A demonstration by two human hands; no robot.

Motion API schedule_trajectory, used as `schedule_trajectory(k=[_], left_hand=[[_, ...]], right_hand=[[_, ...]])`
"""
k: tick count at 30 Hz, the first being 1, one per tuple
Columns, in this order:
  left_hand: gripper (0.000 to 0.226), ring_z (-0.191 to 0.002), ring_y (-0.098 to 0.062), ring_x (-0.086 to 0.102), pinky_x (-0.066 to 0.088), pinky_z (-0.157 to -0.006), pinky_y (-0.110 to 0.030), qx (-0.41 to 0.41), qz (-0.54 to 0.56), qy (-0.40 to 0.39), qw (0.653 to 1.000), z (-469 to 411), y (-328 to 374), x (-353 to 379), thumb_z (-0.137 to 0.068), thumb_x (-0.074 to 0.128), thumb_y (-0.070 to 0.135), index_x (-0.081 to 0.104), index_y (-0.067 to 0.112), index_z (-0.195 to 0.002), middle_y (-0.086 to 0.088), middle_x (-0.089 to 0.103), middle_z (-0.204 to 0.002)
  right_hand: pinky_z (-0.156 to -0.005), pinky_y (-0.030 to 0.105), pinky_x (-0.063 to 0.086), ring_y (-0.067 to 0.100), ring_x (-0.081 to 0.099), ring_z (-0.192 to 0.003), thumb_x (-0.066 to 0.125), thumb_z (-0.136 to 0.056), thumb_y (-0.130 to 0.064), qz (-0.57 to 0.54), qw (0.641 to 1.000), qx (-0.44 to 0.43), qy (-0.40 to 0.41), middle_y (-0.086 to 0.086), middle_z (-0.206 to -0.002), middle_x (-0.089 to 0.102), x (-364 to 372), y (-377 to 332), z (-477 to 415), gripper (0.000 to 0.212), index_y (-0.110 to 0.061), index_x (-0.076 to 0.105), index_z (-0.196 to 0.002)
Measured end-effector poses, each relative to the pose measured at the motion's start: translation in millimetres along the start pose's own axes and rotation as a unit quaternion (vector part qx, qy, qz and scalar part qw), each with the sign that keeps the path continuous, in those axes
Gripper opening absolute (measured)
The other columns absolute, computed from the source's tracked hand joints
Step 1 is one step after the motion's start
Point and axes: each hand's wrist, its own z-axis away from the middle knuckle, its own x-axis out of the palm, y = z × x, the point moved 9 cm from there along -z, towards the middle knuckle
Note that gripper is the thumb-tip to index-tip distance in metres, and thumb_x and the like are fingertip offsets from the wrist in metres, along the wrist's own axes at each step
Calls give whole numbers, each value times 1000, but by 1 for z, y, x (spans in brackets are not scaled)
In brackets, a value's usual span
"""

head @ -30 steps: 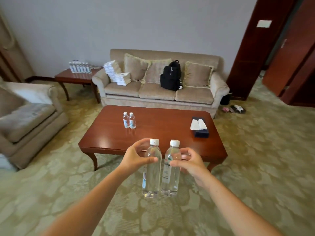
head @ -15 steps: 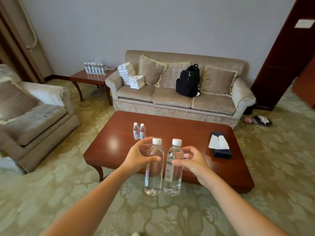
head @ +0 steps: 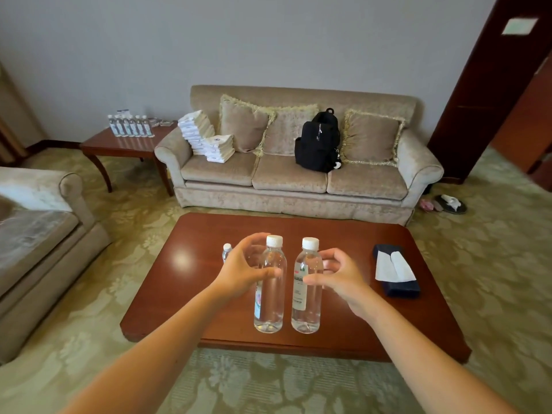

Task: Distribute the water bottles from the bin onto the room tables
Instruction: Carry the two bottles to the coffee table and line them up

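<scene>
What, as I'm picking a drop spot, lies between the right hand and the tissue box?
Head view: only bare coffee table between right hand and tissue box.

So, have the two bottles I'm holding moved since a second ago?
Yes: the held bottles have come forward, from over the carpet to over the coffee table.

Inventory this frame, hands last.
held bottles: 2, clear, white caps, one per hand
table bottle: 1 visible, clear, behind left hand
bottle row: about six, clear, side table
coffee table: 1, reddish, centre
side table: 1, reddish, beside sofa
sofa: 1, beige, rear
cushions: 3, beige, sofa
backpack: 1, black, sofa
white stacks: 2, sofa
tissue box: 1, dark, coffee table
armchair: 1, beige, left
slippers: several, mixed, floor right
left hand: holding bottle
right hand: holding bottle
</scene>
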Motion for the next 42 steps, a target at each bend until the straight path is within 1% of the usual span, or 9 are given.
schedule_trajectory(k=[7,10,17,22,26,29,32,37,42], left_hand=[[78,-102,-24,69,58,-87,-43,-26,-5,8,1000,-71,-28,-3,-57,93,23,54,32,-125,-7,66,-116],[78,-103,-23,68,57,-90,-42,-52,-6,17,998,-101,-45,-1,-59,92,17,52,29,-125,-8,65,-116],[72,-91,1,66,52,-80,-16,-88,-12,32,996,-160,-109,11,-68,85,0,48,22,-125,0,64,-109],[71,-98,-5,65,55,-86,-26,-81,-29,37,996,-187,-187,22,-69,85,2,47,26,-124,3,62,-110],[73,-103,2,60,52,-84,-18,-43,-49,41,997,-205,-257,30,-68,86,5,46,26,-125,4,61,-116],[73,-110,-4,58,49,-91,-17,5,-68,63,996,-215,-307,32,-66,88,9,46,36,-120,7,61,-115],[72,-115,-9,56,47,-97,-24,54,-86,80,992,-221,-347,36,-67,88,12,45,41,-117,9,60,-115],[72,-115,-8,55,47,-94,-22,132,-111,104,979,-222,-389,42,-67,88,17,43,37,-120,12,57,-117],[75,-116,-8,54,48,-96,-29,182,-133,142,964,-215,-409,40,-65,89,27,42,40,-121,13,57,-119]], right_hand=[[-71,25,55,13,70,-92,90,-65,-11,4,1000,11,-1,-2,-102,73,-1,0,-78,53,-22,59,-107],[-67,22,53,6,69,-84,90,-65,-9,4,1000,23,-7,-4,-100,73,-3,9,-116,53,-22,59,-106],[-62,16,51,-4,63,-69,88,-66,-2,5,999,50,-17,-1,-97,73,4,62,-204,52,-18,59,-105],[-68,21,56,6,65,-82,87,-66,-1,11,999,41,-2,0,-102,72,21,123,-255,53,-19,58,-106],[-65,18,55,-1,64,-78,87,-66,0,16,1000,10,11,0,-102,71,40,180,-291,53,-20,58,-106],[-61,13,52,-9,64,-72,87,-67,0,14,999,-20,27,-3,-100,70,56,221,-313,55,-17,57,-109],[-63,14,52,-5,66,-78,88,-66,-3,17,997,-66,44,-4,-103,70,71,258,-331,56,-19,57,-109],[-71,21,53,8,66,-93,89,-66,-9,22,986,-148,71,-5,-108,70,93,298,-348,54,-24,56,-106],[-69,19,49,3,60,-84,90,-66,-8,22,976,-195,92,-2,-106,69,104,324,-350,55,-23,55,-105]])
